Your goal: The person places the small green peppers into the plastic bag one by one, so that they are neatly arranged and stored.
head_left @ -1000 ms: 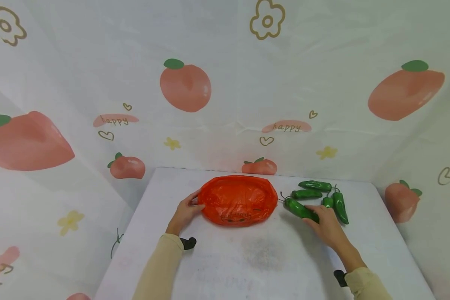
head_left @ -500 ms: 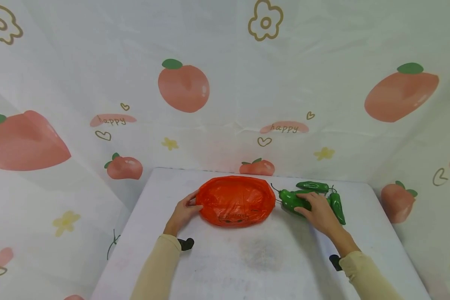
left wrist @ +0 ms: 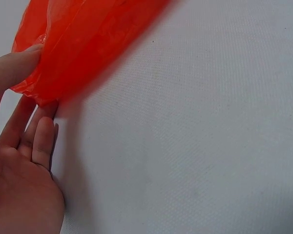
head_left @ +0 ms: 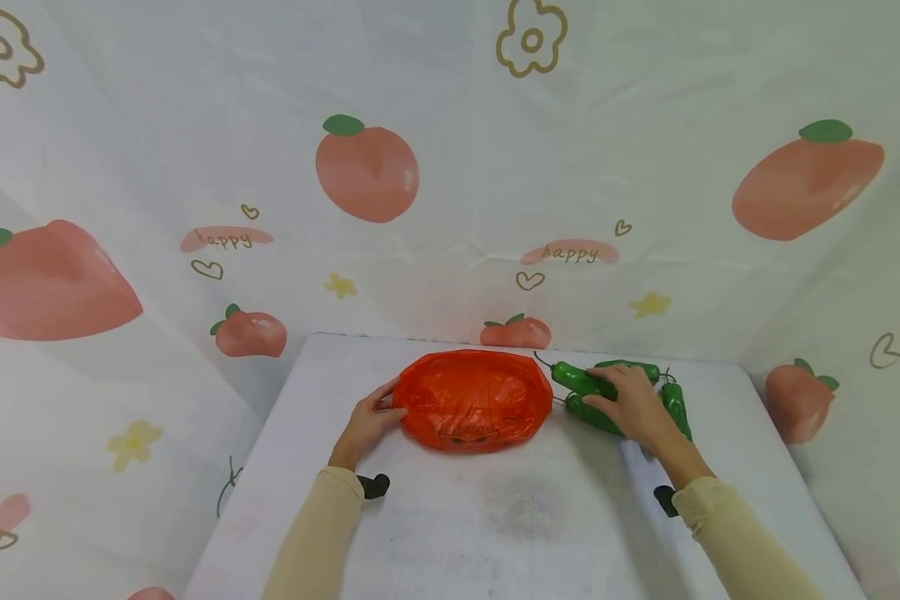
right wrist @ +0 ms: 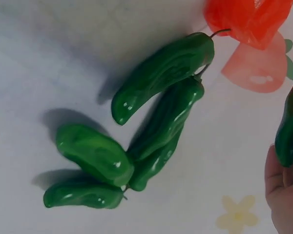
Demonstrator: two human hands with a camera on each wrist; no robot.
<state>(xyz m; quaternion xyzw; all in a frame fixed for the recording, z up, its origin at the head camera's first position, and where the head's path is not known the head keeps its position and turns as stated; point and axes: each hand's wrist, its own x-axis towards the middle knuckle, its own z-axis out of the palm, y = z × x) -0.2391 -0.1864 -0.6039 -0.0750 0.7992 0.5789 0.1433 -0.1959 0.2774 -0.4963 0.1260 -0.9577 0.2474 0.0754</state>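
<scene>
An orange-red plastic bag (head_left: 472,400) lies spread on the table with its mouth open. My left hand (head_left: 363,425) holds the bag's left edge; in the left wrist view, the thumb (left wrist: 19,68) lies on the film with fingers behind it. My right hand (head_left: 637,408) grips a green chili pepper (head_left: 577,379) by its tip end, raised above the table, its stem pointing left near the bag's right edge. The right wrist view shows this pepper (right wrist: 290,129) only in part. Beneath it lies another pepper (head_left: 594,414), its stem reaching toward the bag.
Several more green peppers lie loosely together at the right, including one at the back (head_left: 633,365) and one on the right side (head_left: 675,402). The white table (head_left: 450,525) meets a patterned cloth (head_left: 435,275) at its back and sides.
My right hand has moved up and slightly left with the gripped pepper, uncovering another pepper below. The left hand has stayed at the bag's edge.
</scene>
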